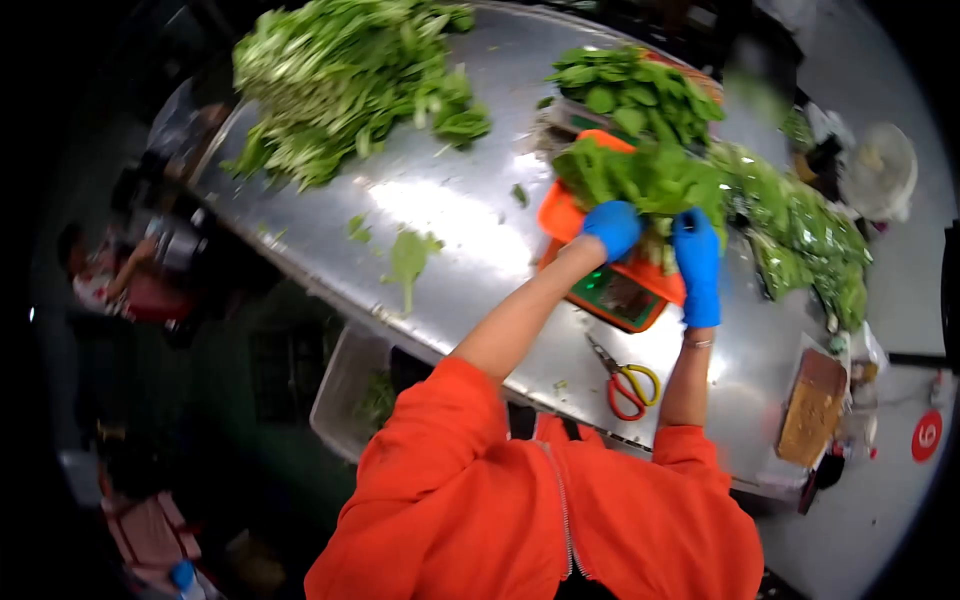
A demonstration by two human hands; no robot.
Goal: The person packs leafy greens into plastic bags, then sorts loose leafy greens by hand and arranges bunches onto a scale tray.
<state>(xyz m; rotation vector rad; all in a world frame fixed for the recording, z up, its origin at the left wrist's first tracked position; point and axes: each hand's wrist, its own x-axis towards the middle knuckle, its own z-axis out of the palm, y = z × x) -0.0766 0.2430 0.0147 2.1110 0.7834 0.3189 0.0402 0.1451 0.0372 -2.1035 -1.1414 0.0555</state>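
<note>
A bunch of leafy greens (640, 178) lies across the orange tray (562, 212) of a scale, its pale stems toward me. My left hand (612, 230), in a blue glove, is closed on the bunch's left side. My right hand (697, 265), also gloved in blue, has its fingers curled against the right side of the stems. Part of each hand's grip is hidden by the glove backs. Below the tray shows the scale's green display panel (618, 298). Scissors (626, 382) with red and yellow handles lie in front of the scale, touched by neither hand.
A large heap of greens (350, 80) covers the steel table's (470, 240) far left. Beyond the scale sits another stack of greens (640, 95). Bagged greens (800, 225) lie on the right, near a brown block (812, 408). A bin (350, 385) stands below the table edge.
</note>
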